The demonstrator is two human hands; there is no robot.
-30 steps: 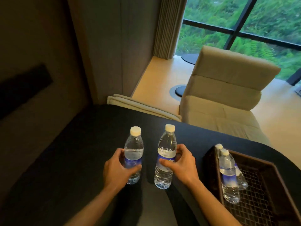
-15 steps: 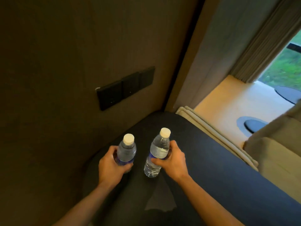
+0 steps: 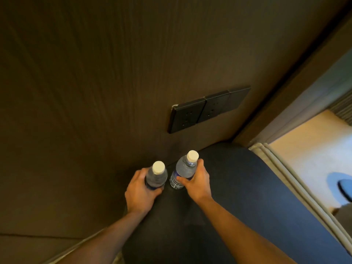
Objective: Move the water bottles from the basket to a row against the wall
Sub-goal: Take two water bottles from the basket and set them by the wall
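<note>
Two clear water bottles with white caps and blue labels stand upright side by side on the dark table, close to the brown wall. My left hand is wrapped around the left bottle. My right hand grips the right bottle, which leans slightly to the right. Whether the bottle bases touch the tabletop is hard to tell. The basket is out of view.
A black socket panel is mounted on the wall just above and right of the bottles. The table's far edge meets a folded beige cloth, with light floor beyond on the right.
Both hands have carried the bottles left and forward, away from the basket and up to the wall. My view has swung left, so the basket and the armchair have dropped out of sight.
</note>
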